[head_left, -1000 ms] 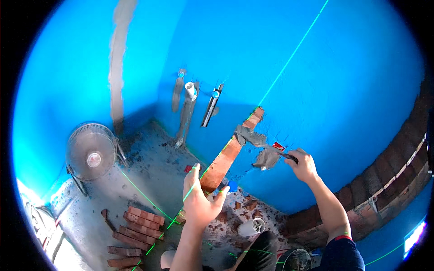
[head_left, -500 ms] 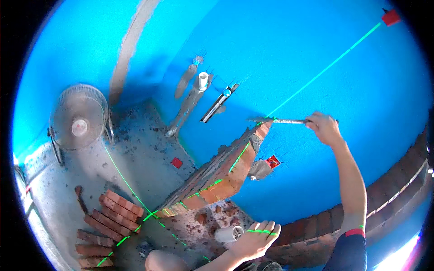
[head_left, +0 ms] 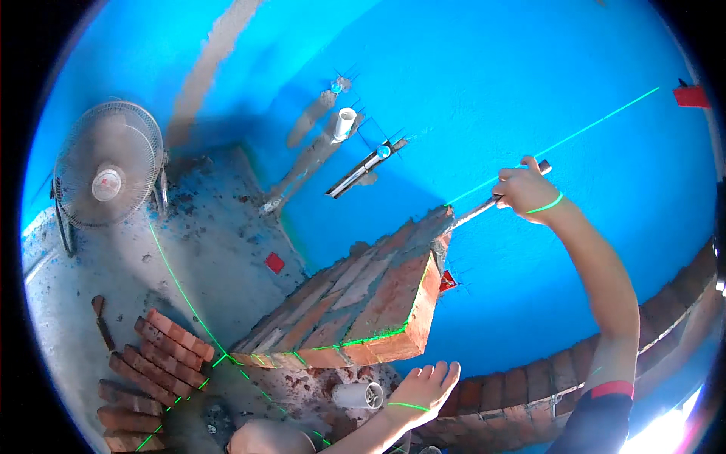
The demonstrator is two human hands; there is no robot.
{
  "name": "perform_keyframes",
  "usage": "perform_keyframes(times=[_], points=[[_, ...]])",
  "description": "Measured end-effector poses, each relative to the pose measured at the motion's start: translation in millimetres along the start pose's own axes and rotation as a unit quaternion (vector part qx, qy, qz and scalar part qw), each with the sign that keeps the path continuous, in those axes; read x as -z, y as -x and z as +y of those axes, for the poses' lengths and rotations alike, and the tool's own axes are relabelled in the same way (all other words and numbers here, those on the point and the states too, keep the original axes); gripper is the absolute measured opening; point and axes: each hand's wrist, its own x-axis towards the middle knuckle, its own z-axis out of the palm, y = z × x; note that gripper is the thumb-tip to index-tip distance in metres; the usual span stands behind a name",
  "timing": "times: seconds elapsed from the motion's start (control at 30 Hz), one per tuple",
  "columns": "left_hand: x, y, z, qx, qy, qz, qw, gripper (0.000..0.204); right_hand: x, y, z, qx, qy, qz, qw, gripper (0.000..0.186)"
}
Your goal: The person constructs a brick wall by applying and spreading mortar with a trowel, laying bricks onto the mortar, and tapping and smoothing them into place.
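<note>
My right hand [head_left: 523, 188] is closed around a slim metal tool [head_left: 476, 213], probably a trowel, whose far part reaches the top end of the brick partition [head_left: 333, 299] against the blue wall. Its blade is hard to make out. My left hand [head_left: 422, 390] is at the lower middle, open with fingers apart and holding nothing, just below the partition's near brick end. A green laser line [head_left: 575, 131] runs over the wall and along the partition's edge. A red electrical box [head_left: 448, 281] is set in the wall beside the brickwork.
A floor fan [head_left: 106, 163] stands at left, with stacked red bricks [head_left: 155, 363] below it. A white pipe piece [head_left: 355, 394] lies under the partition. Pipe stubs [head_left: 345, 123] emerge from the wall. A curved brick ledge [head_left: 529, 390] runs along the lower right. A red square [head_left: 274, 262] lies on the floor.
My left hand has left the brick edge and moved down and right. My right hand has risen with the tool, from mortar beside the red box to above the partition. The view has shifted.
</note>
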Motion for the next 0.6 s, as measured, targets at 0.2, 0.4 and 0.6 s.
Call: perform_keyframes(times=[0.2,0.4,0.6], points=[[7,0,-8,-0.006,-0.019,0.054,0.998,0.062,-20,-24,7,-0.055,0.064,-0.039,0.996,0.010],[6,2,-9,0.003,-0.025,0.037,0.999,0.060,-13,-25,-13,-0.041,0.029,-0.076,0.996,0.010],[7,1,-6,0.003,-0.036,0.017,0.999,0.061,33,-19,-46,0.018,-0.003,-0.103,0.995,0.010]])
